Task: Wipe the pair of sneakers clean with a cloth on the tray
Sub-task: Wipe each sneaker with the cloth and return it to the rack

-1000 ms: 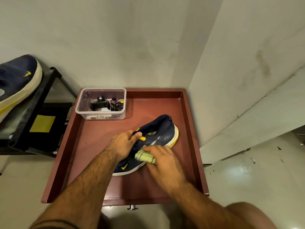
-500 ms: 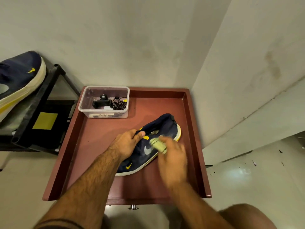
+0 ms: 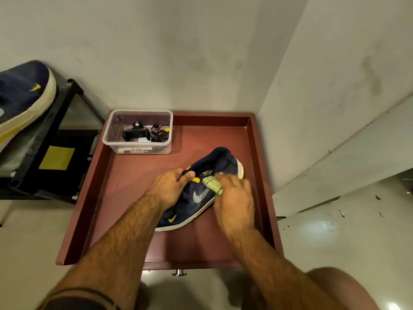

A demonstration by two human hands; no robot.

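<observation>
Head view. A dark red tray [image 3: 257,166] is filling the middle of the frame, walled on all sides. In its upper-left corner a clear plastic tub [image 3: 138,131] is sitting, holding a small black device [image 3: 135,133] and a tangle of black cable [image 3: 160,133]; a label on its front wall is showing, too small to read.

A navy sneaker [image 3: 199,193] with a grey swoosh and yellow marks is lying at centre-right of the tray floor, toe pointing to the lower left, heel to the upper right, white sole edge facing the tray's right wall.

The left hand [image 3: 171,186] is coming in from the lower left and gripping the sneaker's collar, thumb pinched over the rim of the opening. The right hand [image 3: 234,198] is coming in from the lower right, fingers curled around a bunched pale green cloth [image 3: 212,185] and pressing it against the sneaker's side, just above the swoosh.

At the upper left of the frame a second navy sneaker [image 3: 22,97] is resting on a black rack [image 3: 55,135], well apart from the tray. A yellow patch [image 3: 57,158] is lying lower in the rack.
</observation>
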